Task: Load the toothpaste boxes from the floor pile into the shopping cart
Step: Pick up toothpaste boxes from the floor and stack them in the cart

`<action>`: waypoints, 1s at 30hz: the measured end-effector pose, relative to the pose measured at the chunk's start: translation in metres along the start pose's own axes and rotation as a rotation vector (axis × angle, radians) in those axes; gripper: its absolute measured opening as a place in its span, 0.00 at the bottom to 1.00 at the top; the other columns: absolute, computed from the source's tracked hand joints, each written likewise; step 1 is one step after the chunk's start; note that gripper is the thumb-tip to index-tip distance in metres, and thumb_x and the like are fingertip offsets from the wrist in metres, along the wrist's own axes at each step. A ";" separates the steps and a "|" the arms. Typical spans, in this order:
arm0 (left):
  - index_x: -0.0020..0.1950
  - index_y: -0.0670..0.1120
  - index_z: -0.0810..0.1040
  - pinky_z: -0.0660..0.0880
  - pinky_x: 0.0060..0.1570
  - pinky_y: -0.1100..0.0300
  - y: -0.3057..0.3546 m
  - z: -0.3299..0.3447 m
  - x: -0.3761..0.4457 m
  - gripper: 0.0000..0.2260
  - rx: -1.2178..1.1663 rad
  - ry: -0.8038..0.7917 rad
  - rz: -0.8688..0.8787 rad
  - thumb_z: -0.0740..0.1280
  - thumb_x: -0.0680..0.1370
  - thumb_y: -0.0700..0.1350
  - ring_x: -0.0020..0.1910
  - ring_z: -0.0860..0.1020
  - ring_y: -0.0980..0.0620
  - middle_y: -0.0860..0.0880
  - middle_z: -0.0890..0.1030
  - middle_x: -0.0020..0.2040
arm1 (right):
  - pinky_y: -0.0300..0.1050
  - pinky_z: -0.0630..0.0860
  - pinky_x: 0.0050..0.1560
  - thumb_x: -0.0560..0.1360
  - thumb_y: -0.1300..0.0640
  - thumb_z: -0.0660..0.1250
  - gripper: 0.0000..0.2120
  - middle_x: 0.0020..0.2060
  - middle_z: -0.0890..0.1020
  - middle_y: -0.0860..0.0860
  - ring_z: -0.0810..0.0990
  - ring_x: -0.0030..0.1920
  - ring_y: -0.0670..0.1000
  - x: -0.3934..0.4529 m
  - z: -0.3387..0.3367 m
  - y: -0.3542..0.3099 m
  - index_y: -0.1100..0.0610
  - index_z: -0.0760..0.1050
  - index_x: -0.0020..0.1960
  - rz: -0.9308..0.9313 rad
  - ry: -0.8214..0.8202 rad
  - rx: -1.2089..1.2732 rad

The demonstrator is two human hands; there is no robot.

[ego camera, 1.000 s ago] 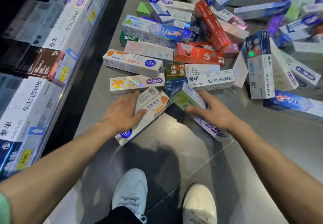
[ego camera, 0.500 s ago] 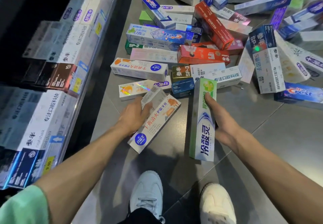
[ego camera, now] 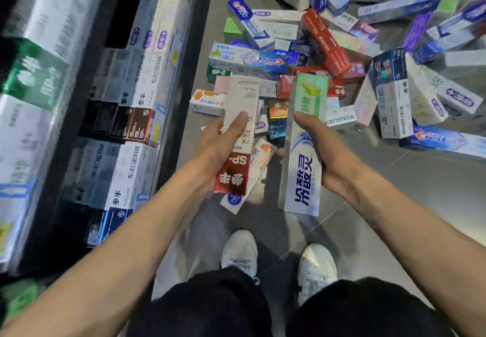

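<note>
Item count, my view: left hand [ego camera: 214, 150] grips two boxes, a red-and-white box [ego camera: 238, 136] over an orange-printed box [ego camera: 259, 163]. Right hand [ego camera: 324, 152] clasps one green-and-white box [ego camera: 302, 152]. Floor pile [ego camera: 342, 55] lies far, uncounted; two white shoes [ego camera: 278, 257] near.

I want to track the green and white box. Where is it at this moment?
In the head view the green and white box is right of centre, held by the right hand, beside the red and white box in the left hand.

Stocked shelf [ego camera: 136, 115], white sneakers [ego camera: 240, 251]
</note>
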State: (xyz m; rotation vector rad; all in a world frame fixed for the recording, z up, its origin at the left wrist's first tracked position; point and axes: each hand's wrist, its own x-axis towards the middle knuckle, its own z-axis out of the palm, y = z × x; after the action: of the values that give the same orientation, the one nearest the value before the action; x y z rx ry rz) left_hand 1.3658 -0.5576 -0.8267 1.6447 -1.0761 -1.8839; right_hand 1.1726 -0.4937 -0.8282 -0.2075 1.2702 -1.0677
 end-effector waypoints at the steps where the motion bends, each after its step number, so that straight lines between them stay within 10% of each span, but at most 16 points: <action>1: 0.68 0.43 0.76 0.81 0.46 0.50 0.020 0.007 -0.018 0.23 -0.020 -0.027 0.015 0.70 0.79 0.56 0.43 0.85 0.45 0.41 0.86 0.50 | 0.47 0.83 0.36 0.81 0.52 0.65 0.09 0.38 0.85 0.53 0.84 0.33 0.53 -0.014 0.007 -0.019 0.55 0.79 0.56 -0.014 0.006 0.003; 5: 0.64 0.40 0.79 0.81 0.36 0.55 0.118 0.033 -0.100 0.15 -0.157 -0.119 0.092 0.68 0.81 0.47 0.36 0.82 0.45 0.40 0.84 0.45 | 0.57 0.82 0.51 0.76 0.50 0.71 0.19 0.49 0.87 0.56 0.86 0.45 0.60 -0.086 0.043 -0.103 0.57 0.79 0.64 -0.093 0.027 -0.054; 13: 0.67 0.46 0.76 0.77 0.61 0.34 0.349 0.073 -0.312 0.20 -0.225 -0.105 0.143 0.73 0.78 0.50 0.56 0.83 0.37 0.40 0.84 0.58 | 0.69 0.76 0.50 0.67 0.64 0.69 0.27 0.49 0.82 0.63 0.78 0.47 0.63 -0.326 0.119 -0.310 0.64 0.70 0.66 -0.180 0.063 -0.074; 17: 0.65 0.50 0.77 0.79 0.58 0.38 0.435 0.087 -0.414 0.23 -0.153 -0.097 0.188 0.75 0.74 0.56 0.54 0.85 0.43 0.45 0.84 0.59 | 0.56 0.81 0.48 0.78 0.64 0.69 0.18 0.52 0.85 0.60 0.84 0.46 0.60 -0.450 0.142 -0.390 0.58 0.73 0.67 -0.304 0.133 -0.052; 30: 0.62 0.47 0.79 0.79 0.43 0.49 0.548 0.217 -0.581 0.15 -0.084 -0.370 0.296 0.72 0.77 0.49 0.40 0.84 0.46 0.43 0.86 0.48 | 0.58 0.81 0.49 0.76 0.64 0.67 0.14 0.52 0.85 0.64 0.84 0.44 0.61 -0.671 0.105 -0.472 0.56 0.77 0.61 -0.607 0.311 0.158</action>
State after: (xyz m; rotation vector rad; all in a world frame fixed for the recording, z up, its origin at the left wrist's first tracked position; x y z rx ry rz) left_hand 1.1857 -0.4054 -0.0336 1.0442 -1.2815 -2.0406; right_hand 1.0666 -0.2930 -0.0327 -0.3272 1.4291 -1.7676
